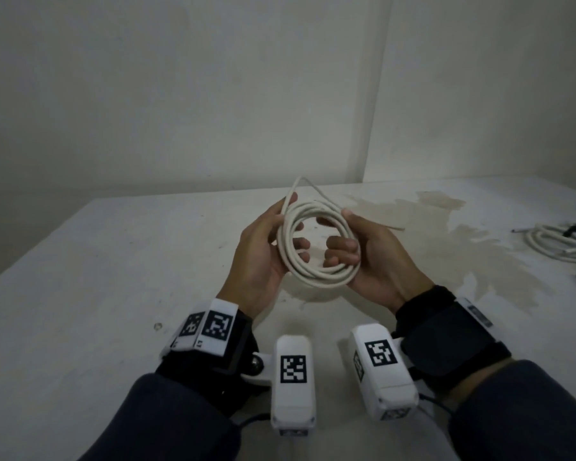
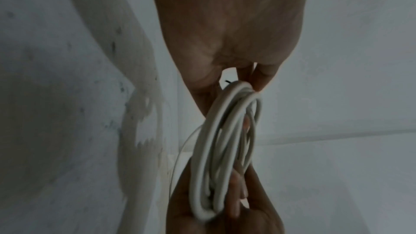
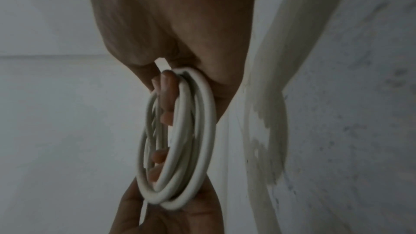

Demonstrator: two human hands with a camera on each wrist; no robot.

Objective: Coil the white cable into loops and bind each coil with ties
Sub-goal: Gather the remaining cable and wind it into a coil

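Pale walls back a stained white counter (image 1: 113, 261), above which both hands hold a white cable (image 1: 316, 241) wound into a round coil of several loops. The left hand (image 1: 263, 247) curls its fingers around the coil's left side; the right hand (image 1: 369, 257) grips the right side, fingers hooked through the centre. A loose end juts toward the wall. Another coil (image 1: 559, 242) lies at the counter's far right.
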